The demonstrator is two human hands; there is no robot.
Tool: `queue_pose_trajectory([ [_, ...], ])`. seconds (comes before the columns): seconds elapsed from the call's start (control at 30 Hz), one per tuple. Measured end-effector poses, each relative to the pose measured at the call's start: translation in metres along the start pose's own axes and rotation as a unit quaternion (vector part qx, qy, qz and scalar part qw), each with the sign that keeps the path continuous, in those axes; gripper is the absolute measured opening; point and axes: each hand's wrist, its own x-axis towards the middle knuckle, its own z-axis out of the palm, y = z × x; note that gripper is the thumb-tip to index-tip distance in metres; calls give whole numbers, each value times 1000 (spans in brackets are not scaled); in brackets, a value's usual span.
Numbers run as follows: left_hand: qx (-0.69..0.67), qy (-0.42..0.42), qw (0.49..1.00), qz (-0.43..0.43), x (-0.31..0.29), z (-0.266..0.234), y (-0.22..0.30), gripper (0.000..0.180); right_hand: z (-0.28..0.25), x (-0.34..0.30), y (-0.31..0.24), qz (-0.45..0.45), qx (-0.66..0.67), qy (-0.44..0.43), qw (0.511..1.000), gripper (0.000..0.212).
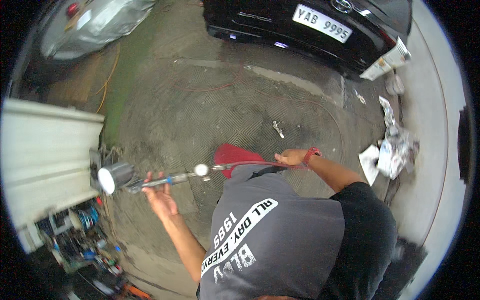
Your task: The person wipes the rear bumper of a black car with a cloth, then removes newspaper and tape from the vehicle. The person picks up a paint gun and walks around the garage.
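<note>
My left hand (162,197) is closed around a spray gun (159,182), out to the left of my body. A metal paint cup (115,177) with a white round end sits on the gun's far-left end, lying tilted. A round white-faced gauge (201,170) is fitted toward the gun's other end, and a red hose (250,162) runs from there across my waist. My right hand (292,156), with a red watch on its wrist, is closed at the hose; its fingertips are partly hidden.
A black car (310,30) stands ahead. Crumpled paper and plastic (395,155) lie by the right wall. To the left are a pale panel (50,160) and a cluttered heap of tools and containers (85,235). A car part under silver sheeting (107,27) is upper left. Thin hoses (205,90) cross the floor.
</note>
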Motion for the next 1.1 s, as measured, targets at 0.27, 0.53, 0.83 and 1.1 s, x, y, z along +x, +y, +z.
queue_pose_trajectory([
  [0.27,71,12,997,22,324,-71,131,55,-43,75,-97,207,164,-123,957,101],
  [0.53,45,59,997,12,595,-103,249,59,-65,88,-101,556,38,-93,825,55],
  [0.83,-30,18,998,-56,938,-87,268,49,-109,266,-326,427,166,118,881,102],
  [1.1,132,-121,979,-100,1204,118,335,51,-309,497,-631,208,383,160,886,59],
])
